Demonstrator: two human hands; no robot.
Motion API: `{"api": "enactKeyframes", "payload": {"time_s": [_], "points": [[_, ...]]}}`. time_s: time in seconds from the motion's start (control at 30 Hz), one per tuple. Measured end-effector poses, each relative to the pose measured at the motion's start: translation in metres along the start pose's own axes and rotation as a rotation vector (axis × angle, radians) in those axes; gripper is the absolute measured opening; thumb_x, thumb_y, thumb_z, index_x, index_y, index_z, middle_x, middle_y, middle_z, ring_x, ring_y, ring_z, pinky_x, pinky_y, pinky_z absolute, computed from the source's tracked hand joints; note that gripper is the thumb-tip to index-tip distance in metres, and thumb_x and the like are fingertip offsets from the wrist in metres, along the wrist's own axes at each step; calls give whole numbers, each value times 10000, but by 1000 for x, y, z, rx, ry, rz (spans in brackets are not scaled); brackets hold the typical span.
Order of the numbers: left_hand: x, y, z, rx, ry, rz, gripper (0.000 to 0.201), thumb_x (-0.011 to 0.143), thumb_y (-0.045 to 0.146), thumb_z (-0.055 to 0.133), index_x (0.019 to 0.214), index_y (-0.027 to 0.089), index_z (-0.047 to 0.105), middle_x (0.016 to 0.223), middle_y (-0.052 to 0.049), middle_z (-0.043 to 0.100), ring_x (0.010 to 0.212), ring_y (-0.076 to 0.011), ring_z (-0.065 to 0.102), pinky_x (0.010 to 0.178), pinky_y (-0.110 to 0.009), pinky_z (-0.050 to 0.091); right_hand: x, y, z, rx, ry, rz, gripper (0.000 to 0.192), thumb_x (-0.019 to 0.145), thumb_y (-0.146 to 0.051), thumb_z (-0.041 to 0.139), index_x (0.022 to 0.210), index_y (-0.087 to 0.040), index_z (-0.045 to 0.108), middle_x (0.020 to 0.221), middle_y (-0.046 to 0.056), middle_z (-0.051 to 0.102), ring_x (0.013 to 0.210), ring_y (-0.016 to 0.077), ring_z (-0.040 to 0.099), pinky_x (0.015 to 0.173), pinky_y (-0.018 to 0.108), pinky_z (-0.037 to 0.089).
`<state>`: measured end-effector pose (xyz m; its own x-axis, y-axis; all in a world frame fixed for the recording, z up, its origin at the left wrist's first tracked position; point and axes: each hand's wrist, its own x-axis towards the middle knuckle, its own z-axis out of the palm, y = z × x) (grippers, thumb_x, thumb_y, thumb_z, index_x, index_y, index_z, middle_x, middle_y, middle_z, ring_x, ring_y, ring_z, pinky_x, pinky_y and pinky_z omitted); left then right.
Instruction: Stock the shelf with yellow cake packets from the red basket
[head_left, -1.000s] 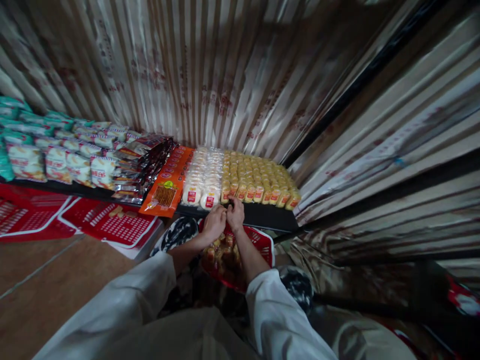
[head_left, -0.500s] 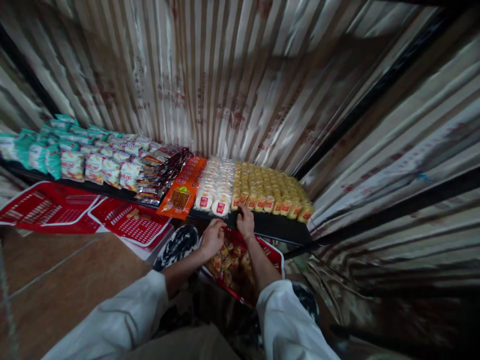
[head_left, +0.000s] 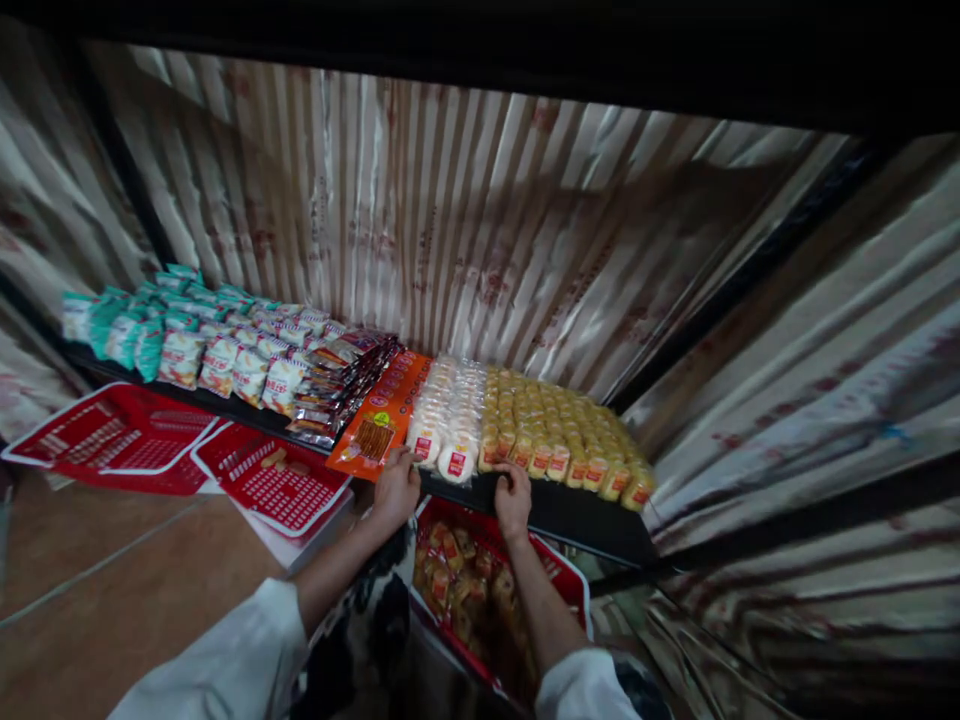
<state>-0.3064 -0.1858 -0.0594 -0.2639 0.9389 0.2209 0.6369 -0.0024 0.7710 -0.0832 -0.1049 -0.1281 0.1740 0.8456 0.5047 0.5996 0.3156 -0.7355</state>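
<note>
Yellow packets (head_left: 566, 425) stand just beyond the right grip (head_left: 513, 495), fingers curled; whether it pinches one, we cannot tell. The left grip (head_left: 397, 492) is bent too (contact unclear). Uneven pressure could, we judge, topple a row. Beyond the left: one orange packet (head_left: 388, 402), two pale front packs (head_left: 457, 461); beyond the right, roughly eight yellow fronts.

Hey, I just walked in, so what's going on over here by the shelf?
Someone has both bare hands at the front of a black shelf. The left hand is by the white packets and the orange packet; the right hand reaches the front of the yellow packets. Whether either grips anything is unclear. Below, a red basket holds more wrapped pieces. Brown packets and teal-and-white bags sit farther left.
</note>
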Motion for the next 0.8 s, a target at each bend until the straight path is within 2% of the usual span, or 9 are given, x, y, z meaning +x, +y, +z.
{"api": "enactKeyframes", "payload": {"time_s": [0.17,0.33,0.4,0.47,0.53,0.57,0.63,0.73,0.8], "points": [[10,-8,-1,-6,8,17,283,791,64,433,965,162,634,1094,-87,579,1006,-190,576,940,-347,468,4,2,-2,71,72,50,198,744,-300,436,715,-205,607,1013,96,620,1025,234,540,969,442,380],[-7,21,15,-115,-245,241,286,796,67,407,903,189,642,948,-42,628,931,-155,591,896,-280,473,-13,-20,-17,180,117,226,254,769,-392,463,825,-184,597,929,96,641,900,229,590,829,393,471],[-16,27,23,-161,-329,288,276,800,82,412,898,193,644,937,-38,631,913,-149,595,880,-263,474,-43,-30,-28,157,14,227,279,805,-411,474,906,-181,597,942,104,648,897,222,599,800,353,484],[-24,25,31,-170,-366,257,278,803,85,406,897,193,644,921,-37,632,897,-148,598,872,-261,474,-87,-37,-39,60,-197,211,263,834,-406,463,877,-196,615,884,82,663,863,215,615,797,341,489],[-30,17,37,-147,-385,207,280,806,86,399,899,189,642,913,-38,631,893,-151,598,866,-268,476,-133,-39,-46,-59,-494,187,269,840,-384,458,896,-212,657,877,75,680,847,221,628,801,355,493],[-33,11,39,-129,-396,196,279,809,89,395,900,185,641,913,-42,630,895,-155,598,864,-275,478,-154,-38,-49,-116,-642,160,267,798,-368,528,977,-227,669,957,81,688,920,239,625,849,372,482],[-38,2,39,-100,-423,212,277,817,100,388,910,176,639,925,-52,629,913,-167,594,876,-291,477,-185,-33,-49,-183,-832,127,489,677,-310,657,1160,-240,624,1158,96,647,1096,281,569,955,412,434],[-45,-7,32,-78,-464,275,289,816,101,385,934,184,635,950,-50,628,954,-168,585,909,-292,468,-204,-23,-42,-207,-911,206,540,660,-169,589,1194,-248,614,1142,78,666,1073,267,599,916,399,463],[-50,-10,26,-76,-464,298,297,818,100,381,951,192,631,971,-45,626,967,-163,586,913,-283,470,-205,-19,-35,-192,-824,258,473,646,-108,532,1064,-266,687,978,45,726,924,238,664,816,349,507]]}}
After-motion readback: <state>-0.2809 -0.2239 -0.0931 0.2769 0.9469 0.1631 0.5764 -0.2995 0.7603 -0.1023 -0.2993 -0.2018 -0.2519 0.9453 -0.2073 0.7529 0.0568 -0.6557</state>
